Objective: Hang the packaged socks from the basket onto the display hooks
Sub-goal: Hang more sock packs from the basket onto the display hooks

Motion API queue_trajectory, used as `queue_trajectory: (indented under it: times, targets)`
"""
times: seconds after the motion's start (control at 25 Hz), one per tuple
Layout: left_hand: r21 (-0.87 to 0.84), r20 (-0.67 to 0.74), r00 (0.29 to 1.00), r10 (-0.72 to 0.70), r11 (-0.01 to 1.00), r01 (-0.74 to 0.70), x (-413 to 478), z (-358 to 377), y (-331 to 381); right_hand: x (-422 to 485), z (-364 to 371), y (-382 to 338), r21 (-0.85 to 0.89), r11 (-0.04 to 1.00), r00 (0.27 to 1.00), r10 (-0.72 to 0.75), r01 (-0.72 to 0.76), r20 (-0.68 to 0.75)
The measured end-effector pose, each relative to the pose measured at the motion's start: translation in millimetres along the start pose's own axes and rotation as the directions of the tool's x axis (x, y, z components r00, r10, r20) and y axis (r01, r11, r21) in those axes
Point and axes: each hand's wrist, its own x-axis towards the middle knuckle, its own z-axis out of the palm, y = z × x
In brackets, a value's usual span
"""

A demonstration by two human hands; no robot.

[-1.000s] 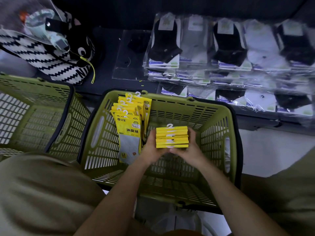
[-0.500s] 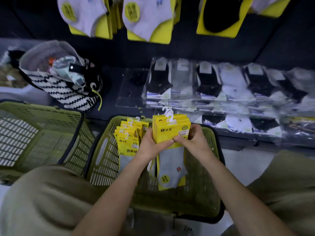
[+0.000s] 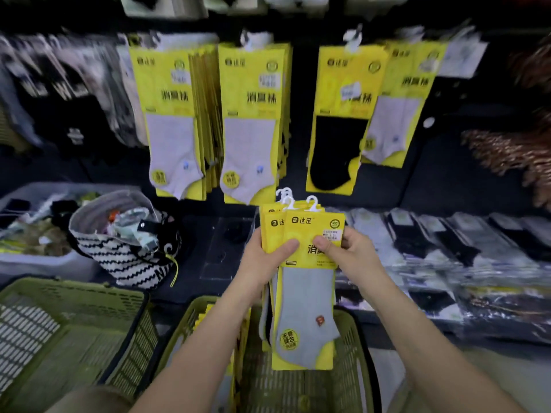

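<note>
A bundle of packaged socks (image 3: 301, 248) is held upright above the green basket (image 3: 356, 332), in front of the display wall and below the rows already hung. The left hand (image 3: 264, 260) is closed round the bundle's left edge, with the thumb laid across the yellow card front and the fingers hidden behind. The right hand (image 3: 353, 254) pinches the front pack at its right edge, thumb on the card. Both grips are thus taken up by the one bundle. The white plastic hangers (image 3: 311, 202) at the top of the packs are fanned slightly and not aligned. Further yellow packs (image 3: 205, 318) lie in the basket against its left wall. Pale-sock packs (image 3: 176, 114) and a black-sock pack (image 3: 340, 123) are noted hanging above; the hooks that carry them are blurred and cannot be made out. The held socks are pale, so a pale row is judged the proper destination. It is recommended that the front pack be separated by the right hand while the rest are retained by the left. The hanger loop should be kept square to the hook and threaded fully on before the grip is released. Care is advised that hung packs are not knocked off. A striped bag (image 3: 128, 260) and flat-wrapped socks (image 3: 447, 242) lie on the desk (image 3: 226, 257) and are not concerned.
</note>
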Motion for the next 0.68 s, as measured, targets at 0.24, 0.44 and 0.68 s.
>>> queue_trajectory:
  times: [0.24, 0.44, 0.68]
  targets:
    - [0.014, 0.043, 0.981, 0.189, 0.982, -0.190, 33.8, 18.6, 72.2, 47.2, -30.7, -110.8, -0.077, 0.962, 0.959, -0.268, 0.261, -0.090]
    - [0.043, 0.083, 0.959, 0.271, 0.960, -0.275, 48.1, 31.0, 105.2, 68.6, -50.6, -183.6, -0.363, 0.881, 0.952, -0.266, 0.303, 0.148]
    - [0.015, 0.064, 0.956, 0.286, 0.958, -0.288, 52.7, 41.9, 111.5, 77.0, -61.7, -205.2, -0.431, 0.858, 0.955, -0.200, 0.280, 0.221]
